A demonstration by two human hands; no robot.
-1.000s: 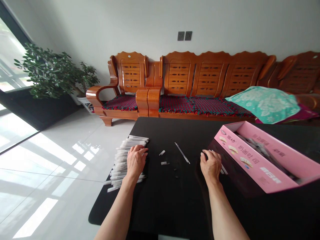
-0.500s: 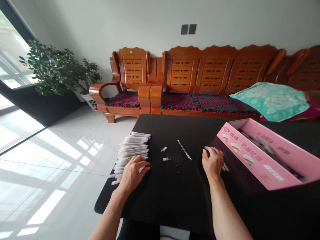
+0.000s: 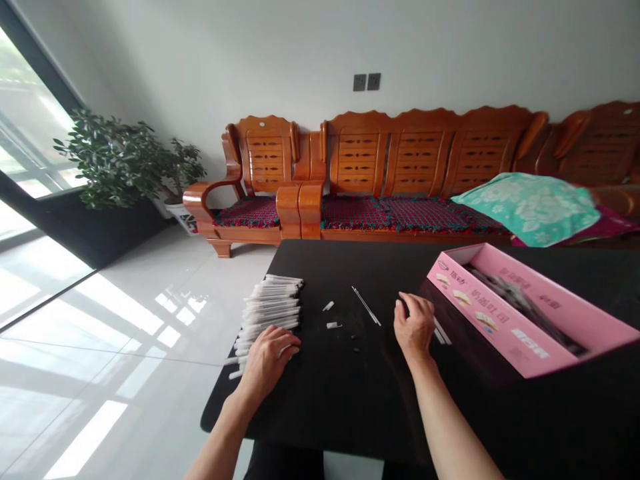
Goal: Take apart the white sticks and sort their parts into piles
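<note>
A row of white pens with black ends lies stacked along the left side of the black table. My left hand is over the near end of this row, and a bit of white pen shows between its thumb and fingers. On the right, my right hand rests low over the table with loosely bent fingers and the thumb apart; I see nothing held in it. Beside its outer edge lie white barrels, partly hidden by the hand. Between my hands are thin pen refills, white pen caps and small black pieces.
A pink open box containing many dark and greyish pieces stands at the table's right. Behind the table are a wooden sofa with a teal cloth and a wooden armchair. A potted plant stands at the left.
The view has tilted up, so the scene sits lower in the picture. My right hand has shifted slightly away, showing more of the white barrels. My left hand stays at the pen row.
</note>
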